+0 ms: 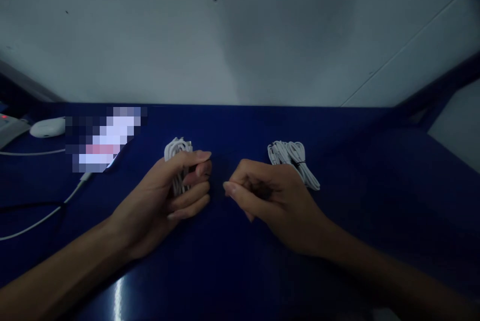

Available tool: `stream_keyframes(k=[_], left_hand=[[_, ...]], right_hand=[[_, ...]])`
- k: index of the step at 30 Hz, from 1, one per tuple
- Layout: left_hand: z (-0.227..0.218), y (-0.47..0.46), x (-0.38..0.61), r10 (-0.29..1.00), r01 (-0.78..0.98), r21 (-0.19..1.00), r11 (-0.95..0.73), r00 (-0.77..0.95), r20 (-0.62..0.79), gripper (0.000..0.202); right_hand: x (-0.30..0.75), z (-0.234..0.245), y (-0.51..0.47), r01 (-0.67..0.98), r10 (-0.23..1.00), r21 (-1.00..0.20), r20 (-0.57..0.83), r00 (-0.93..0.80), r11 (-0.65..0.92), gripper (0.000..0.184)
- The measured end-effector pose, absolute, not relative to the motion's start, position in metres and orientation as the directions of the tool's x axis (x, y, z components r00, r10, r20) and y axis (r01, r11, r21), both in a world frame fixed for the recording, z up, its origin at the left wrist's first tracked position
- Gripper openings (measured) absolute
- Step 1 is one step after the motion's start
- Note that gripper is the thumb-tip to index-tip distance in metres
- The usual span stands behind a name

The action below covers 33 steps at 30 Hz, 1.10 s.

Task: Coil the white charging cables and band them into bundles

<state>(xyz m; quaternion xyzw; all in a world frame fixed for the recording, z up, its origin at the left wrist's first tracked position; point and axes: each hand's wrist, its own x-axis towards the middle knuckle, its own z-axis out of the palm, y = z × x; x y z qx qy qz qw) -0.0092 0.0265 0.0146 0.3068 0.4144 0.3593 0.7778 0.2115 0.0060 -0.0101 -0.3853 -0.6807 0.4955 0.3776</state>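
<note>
My left hand (170,196) is wrapped round a coiled white cable bundle (177,152), whose loops stick up above the fingers. My right hand (268,201) is a little to its right, fingers curled in a pinch, and what it pinches is too dark and small to make out. A second coiled white cable bundle (292,161), bound with a dark tie, lies on the blue table (232,271) just behind the right hand, apart from it.
At the far left lie a white rounded device (47,127), a grey object (9,128) with a red light, a blurred-out patch, and white cables (41,216) trailing over the table. A pale wall (240,36) rises behind the table's back edge.
</note>
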Motion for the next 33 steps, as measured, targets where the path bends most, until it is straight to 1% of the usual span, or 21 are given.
stream_keyframes(k=[8, 12, 16, 18, 21, 25, 27, 30, 33], left_hand=[[0.014, 0.026, -0.007, 0.813, -0.322, 0.762, 0.562, 0.384, -0.438, 0.041], [0.012, 0.026, -0.006, 0.823, -0.304, 0.783, 0.543, 0.378, -0.425, 0.040], [0.010, 0.027, -0.008, 0.842, -0.298, 0.806, 0.511, 0.362, -0.400, 0.038], [0.010, 0.028, -0.008, 0.850, -0.293, 0.816, 0.498, 0.351, -0.393, 0.038], [0.009, 0.030, -0.008, 0.854, -0.279, 0.827, 0.488, 0.348, -0.387, 0.038], [0.005, 0.031, -0.007, 0.854, -0.255, 0.837, 0.483, 0.348, -0.387, 0.036], [0.003, 0.031, -0.007, 0.856, -0.239, 0.843, 0.481, 0.337, -0.393, 0.036], [0.001, 0.031, -0.007, 0.854, -0.216, 0.848, 0.484, 0.327, -0.405, 0.037], [0.001, 0.032, -0.008, 0.851, -0.220, 0.843, 0.491, 0.330, -0.409, 0.034]], right_hand=[[0.215, -0.011, 0.007, 0.145, 0.897, -0.968, 0.128, -0.424, 0.206, 0.036], [0.215, -0.013, 0.008, 0.122, 0.894, -0.974, 0.123, -0.430, 0.192, 0.035], [0.217, -0.010, 0.011, 0.130, 0.887, -0.986, 0.033, -0.460, 0.105, 0.027], [0.217, -0.008, 0.011, 0.146, 0.884, -0.987, -0.014, -0.468, 0.062, 0.027], [0.217, -0.008, 0.009, 0.161, 0.929, -0.986, -0.019, -0.370, 0.044, 0.027], [0.215, -0.010, 0.006, 0.201, 0.982, -0.976, 0.049, -0.180, 0.085, 0.021], [0.213, -0.010, 0.006, 0.217, 0.982, -0.969, 0.079, -0.171, 0.116, 0.020], [0.212, -0.009, 0.007, 0.237, 0.976, -0.962, 0.088, -0.201, 0.135, 0.014], [0.211, -0.008, 0.008, 0.299, 0.976, -0.941, 0.100, -0.192, 0.155, 0.009]])
